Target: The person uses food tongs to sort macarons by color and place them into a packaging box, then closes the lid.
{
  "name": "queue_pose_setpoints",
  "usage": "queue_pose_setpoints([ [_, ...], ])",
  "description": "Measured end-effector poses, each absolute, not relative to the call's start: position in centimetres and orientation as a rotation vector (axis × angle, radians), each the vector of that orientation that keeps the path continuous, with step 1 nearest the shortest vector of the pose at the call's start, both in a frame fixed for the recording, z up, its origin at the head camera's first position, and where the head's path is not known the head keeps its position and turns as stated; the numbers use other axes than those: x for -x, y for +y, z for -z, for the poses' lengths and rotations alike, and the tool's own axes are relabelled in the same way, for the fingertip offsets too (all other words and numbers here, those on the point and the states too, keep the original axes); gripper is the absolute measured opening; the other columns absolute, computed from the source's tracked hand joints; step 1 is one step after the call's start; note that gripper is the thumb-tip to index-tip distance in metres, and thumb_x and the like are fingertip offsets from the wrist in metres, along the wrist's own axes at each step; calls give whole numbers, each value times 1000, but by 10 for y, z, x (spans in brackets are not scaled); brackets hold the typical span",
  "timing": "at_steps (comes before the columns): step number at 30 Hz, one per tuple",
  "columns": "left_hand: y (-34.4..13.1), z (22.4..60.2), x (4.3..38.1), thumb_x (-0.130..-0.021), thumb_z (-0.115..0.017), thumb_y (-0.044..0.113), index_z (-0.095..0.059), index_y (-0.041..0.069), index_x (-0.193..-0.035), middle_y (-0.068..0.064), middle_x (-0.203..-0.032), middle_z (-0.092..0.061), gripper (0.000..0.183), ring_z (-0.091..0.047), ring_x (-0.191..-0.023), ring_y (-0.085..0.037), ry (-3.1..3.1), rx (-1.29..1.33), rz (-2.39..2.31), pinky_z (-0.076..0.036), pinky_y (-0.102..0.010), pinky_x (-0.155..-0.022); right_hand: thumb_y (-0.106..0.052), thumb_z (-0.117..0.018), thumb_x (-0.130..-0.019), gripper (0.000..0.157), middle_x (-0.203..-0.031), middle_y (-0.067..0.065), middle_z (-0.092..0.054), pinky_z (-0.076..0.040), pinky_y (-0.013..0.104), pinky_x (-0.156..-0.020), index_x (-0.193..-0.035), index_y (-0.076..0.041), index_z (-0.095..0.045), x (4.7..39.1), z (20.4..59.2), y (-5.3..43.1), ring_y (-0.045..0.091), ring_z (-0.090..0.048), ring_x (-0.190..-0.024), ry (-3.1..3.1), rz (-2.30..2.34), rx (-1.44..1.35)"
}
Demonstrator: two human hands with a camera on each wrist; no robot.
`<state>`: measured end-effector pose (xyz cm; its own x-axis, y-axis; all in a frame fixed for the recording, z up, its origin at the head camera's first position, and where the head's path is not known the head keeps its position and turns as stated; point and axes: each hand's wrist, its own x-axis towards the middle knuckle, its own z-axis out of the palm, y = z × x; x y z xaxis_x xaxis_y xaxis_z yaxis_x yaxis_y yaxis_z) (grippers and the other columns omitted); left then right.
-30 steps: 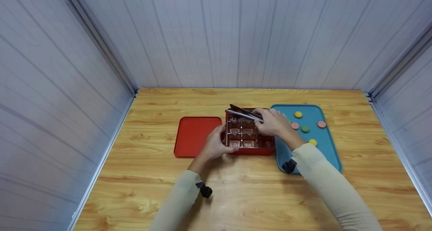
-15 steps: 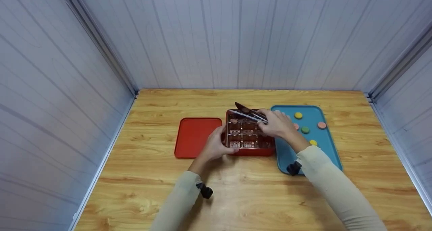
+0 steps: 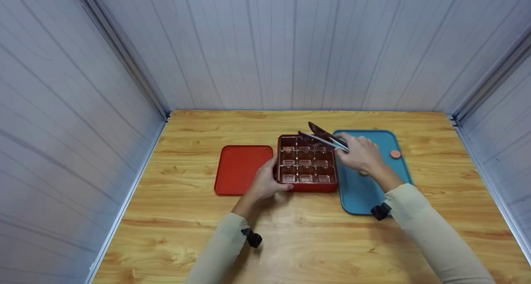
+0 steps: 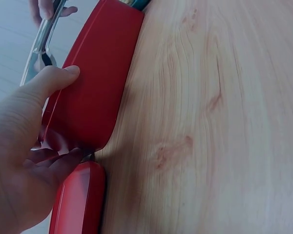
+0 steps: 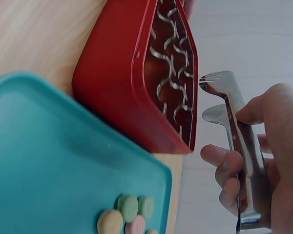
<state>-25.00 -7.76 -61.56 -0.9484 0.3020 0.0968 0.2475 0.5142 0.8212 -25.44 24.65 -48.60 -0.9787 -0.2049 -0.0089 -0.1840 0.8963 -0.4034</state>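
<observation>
My left hand (image 3: 265, 182) grips the near left corner of a red box (image 3: 309, 187), its thumb on the front wall (image 4: 97, 73) and its fingers around the left side. The box has a clear divided insert, with a pink macaron (image 3: 288, 150) in the far left compartment. Serving tongs (image 5: 254, 180) with one forked tip and one spoon-like tip are held in my right hand (image 3: 361, 151). Their tips stand apart above the far right part of the box, nothing between them. My right hand itself is over the blue tray's left side.
The blue tray (image 3: 356, 197) lies right of the box. On it are a pink macaron (image 3: 395, 154) near the right edge, and green (image 5: 128, 208) and yellow (image 5: 110, 223) ones, mostly hidden by the hand in the head view. A red lid (image 3: 242, 170) lies left of the box.
My right hand has moved right with the tongs, from over the box's far left compartment toward the tray, and the tong tips have spread. The pink macaron stays in that compartment. My left hand stays put.
</observation>
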Motion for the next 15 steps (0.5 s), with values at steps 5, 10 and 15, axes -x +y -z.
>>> queue_pose_setpoints([
  [5,-75,595,240,-75,-105,22,-36,6,-176,-23,-158,-67,123,-66,-142,-41,2625,-413,-1461,-50,-58,-129,-34,-59,-113,54,-62,0,-53,-29,31,-48,-163,-14,-57,250,483,263,17,-44,-52,2981,647,263],
  [10,-73,581,234,-76,-104,17,-32,5,-177,-23,-164,-62,124,-60,-152,-45,2576,-345,-1470,-42,-59,-136,-36,-59,-112,57,-61,1,-54,-31,31,-47,-164,-12,-56,246,480,282,17,-46,-51,2973,654,222],
  [15,-73,579,233,-77,-104,17,-33,6,-177,-23,-162,-64,123,-61,-151,-44,2581,-354,-1472,-44,-59,-134,-33,-61,-112,57,-77,12,-69,-39,33,-51,-162,-4,-55,242,478,303,18,-52,-56,2964,706,198],
])
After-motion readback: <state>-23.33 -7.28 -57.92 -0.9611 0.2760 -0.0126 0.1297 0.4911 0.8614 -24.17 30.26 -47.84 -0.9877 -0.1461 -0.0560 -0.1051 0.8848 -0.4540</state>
